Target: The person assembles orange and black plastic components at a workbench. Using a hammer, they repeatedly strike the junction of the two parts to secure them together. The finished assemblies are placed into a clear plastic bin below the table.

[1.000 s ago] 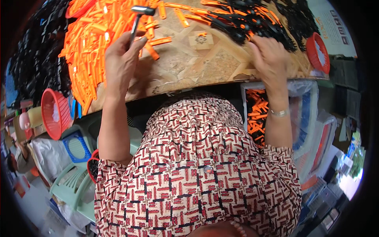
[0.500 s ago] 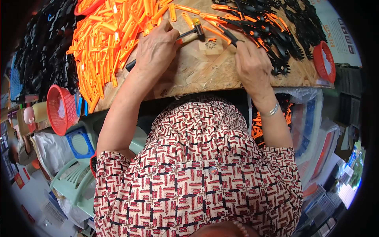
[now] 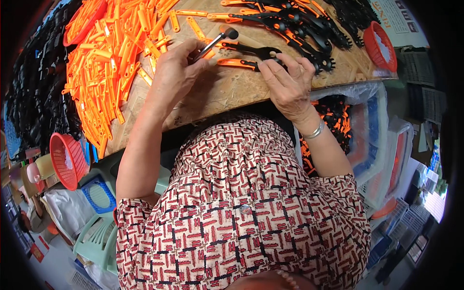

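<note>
My left hand [image 3: 176, 70] is closed around a small hammer [image 3: 212, 44]. The hammer's dark round head points away to the upper right, over the wooden table. My right hand [image 3: 290, 87] pinches the black end of an orange-handled piece [image 3: 236, 62], with some fingers raised and bent. Just beyond that piece lies a black part with a forked end [image 3: 256, 50], its tip beside my right fingertips. The hammer and these parts mostly cover a marked patch beneath them.
A big heap of orange handles [image 3: 113, 58] lies left, with dark strips [image 3: 38, 96] beyond. Black toothed parts with orange handles [image 3: 295, 29] pile up at the back right. Red baskets stand at the left [image 3: 67, 162] and right [image 3: 379, 48] table edges.
The hammer has tilted up and my left hand has turned with it. My right hand has moved left and lower; its fingers have lifted apart. The whole view has shifted slightly.
</note>
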The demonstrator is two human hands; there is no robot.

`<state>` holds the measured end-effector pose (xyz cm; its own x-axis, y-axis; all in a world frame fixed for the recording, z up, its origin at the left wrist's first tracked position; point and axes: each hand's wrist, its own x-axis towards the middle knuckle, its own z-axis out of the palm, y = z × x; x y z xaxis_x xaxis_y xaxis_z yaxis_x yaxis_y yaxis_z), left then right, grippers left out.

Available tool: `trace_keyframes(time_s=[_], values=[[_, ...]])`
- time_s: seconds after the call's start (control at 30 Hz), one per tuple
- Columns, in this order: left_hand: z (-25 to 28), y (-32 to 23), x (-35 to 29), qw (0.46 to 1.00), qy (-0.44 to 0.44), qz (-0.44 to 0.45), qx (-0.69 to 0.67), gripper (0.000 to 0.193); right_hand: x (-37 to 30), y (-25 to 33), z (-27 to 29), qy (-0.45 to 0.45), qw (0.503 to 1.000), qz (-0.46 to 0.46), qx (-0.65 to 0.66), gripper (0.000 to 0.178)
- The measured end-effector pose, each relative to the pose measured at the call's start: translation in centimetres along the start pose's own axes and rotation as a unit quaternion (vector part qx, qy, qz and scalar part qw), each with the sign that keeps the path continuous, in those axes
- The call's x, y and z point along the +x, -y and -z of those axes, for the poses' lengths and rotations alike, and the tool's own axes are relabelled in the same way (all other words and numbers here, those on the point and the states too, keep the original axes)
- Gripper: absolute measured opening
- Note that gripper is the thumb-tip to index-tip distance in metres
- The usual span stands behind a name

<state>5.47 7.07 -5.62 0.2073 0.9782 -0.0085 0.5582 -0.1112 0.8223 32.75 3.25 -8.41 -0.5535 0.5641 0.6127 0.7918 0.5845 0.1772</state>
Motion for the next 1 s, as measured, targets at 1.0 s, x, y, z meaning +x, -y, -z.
trace_keyframes(time_s=[1.0], values=[[-4.5, -3.7, -0.3, 0.971, 0.143, -0.185, 0.046, 0.031, -3.7, 4.1, 2.7, 0.141, 0.637, -0.497, 0.572, 0.019]])
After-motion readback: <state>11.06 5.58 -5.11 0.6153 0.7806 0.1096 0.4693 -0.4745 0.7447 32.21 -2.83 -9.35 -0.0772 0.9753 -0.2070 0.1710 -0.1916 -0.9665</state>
